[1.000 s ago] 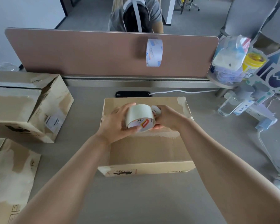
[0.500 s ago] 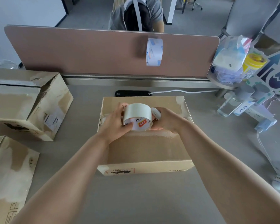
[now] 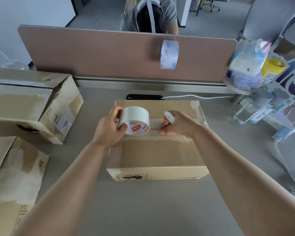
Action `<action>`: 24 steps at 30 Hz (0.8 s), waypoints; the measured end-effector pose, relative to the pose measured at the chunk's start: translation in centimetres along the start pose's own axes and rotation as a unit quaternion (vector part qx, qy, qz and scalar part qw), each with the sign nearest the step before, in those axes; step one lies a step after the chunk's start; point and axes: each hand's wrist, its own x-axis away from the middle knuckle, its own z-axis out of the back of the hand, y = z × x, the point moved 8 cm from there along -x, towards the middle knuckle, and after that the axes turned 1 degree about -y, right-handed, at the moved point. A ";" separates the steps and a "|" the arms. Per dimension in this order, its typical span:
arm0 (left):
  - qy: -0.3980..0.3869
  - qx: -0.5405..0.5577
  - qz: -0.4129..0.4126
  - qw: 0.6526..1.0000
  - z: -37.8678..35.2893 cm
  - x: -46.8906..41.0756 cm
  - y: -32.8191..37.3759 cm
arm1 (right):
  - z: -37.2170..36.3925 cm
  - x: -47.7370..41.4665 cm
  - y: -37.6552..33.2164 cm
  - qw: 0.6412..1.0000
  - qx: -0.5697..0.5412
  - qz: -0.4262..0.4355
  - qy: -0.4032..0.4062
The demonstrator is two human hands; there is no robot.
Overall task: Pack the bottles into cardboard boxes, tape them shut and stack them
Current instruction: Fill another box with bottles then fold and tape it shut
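A closed cardboard box (image 3: 160, 155) is set on the grey counter (image 3: 143, 206), near the middle of its far edge, with its top flaps folded shut and meeting in a seam across it. Over the left part of that seam a white tape roll (image 3: 134, 122) is held on edge by the left hand (image 3: 107, 130); its fingers (image 3: 117, 113) are curled over the far side of the roll and the thumb is hooked at the near rim, the roll's lower edge resting at the box top. The right hand (image 3: 179, 125) is rested on the box top just right of the roll, its fingers curled round a small white tool (image 3: 169, 117) and its fingertips pressed together low at the seam; whether a tape end is pinched there cannot be told. Two more worn boxes are placed along the counter's left edge, a larger box (image 3: 32, 106) farther back and a flatter box (image 3: 12, 178) at the near left corner. A clear bottle (image 3: 243, 114) is seen near the right edge.
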 end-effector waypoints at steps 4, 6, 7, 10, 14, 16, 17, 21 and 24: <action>0.023 0.085 0.044 0.995 -0.5 0.5 -0.5 | -1.5 -0.3 -1.0 1.000 0.030 -0.008 0.001; 0.011 0.099 0.048 0.994 -1.1 0.4 -0.7 | -2.5 -0.6 -1.7 0.999 0.048 -0.002 0.002; 0.001 0.105 0.050 0.993 -1.3 0.4 -0.7 | -2.8 -0.6 -2.1 0.998 0.057 0.001 0.005; -0.016 0.119 0.053 0.991 -1.6 0.2 -0.9 | -3.1 -0.6 -2.7 0.999 0.047 0.006 0.004; -0.016 0.135 0.042 0.990 -2.6 0.7 -0.2 | -2.6 -0.8 -2.5 0.998 0.064 -0.001 -0.025; -0.013 0.151 0.040 0.988 -3.2 1.0 -0.1 | -2.4 -0.9 -2.3 0.996 0.075 -0.006 -0.047; -0.010 0.161 0.035 0.986 -3.3 1.1 0.0 | -2.4 -0.9 -2.3 0.996 0.070 -0.008 -0.058; -0.002 0.249 0.062 0.966 -3.2 1.1 -0.1 | -2.8 -1.0 -1.8 0.995 -0.022 -0.020 -0.094; -0.029 0.236 0.109 0.965 -2.8 0.2 -0.1 | -2.9 -1.4 -1.4 0.995 -0.042 -0.017 -0.085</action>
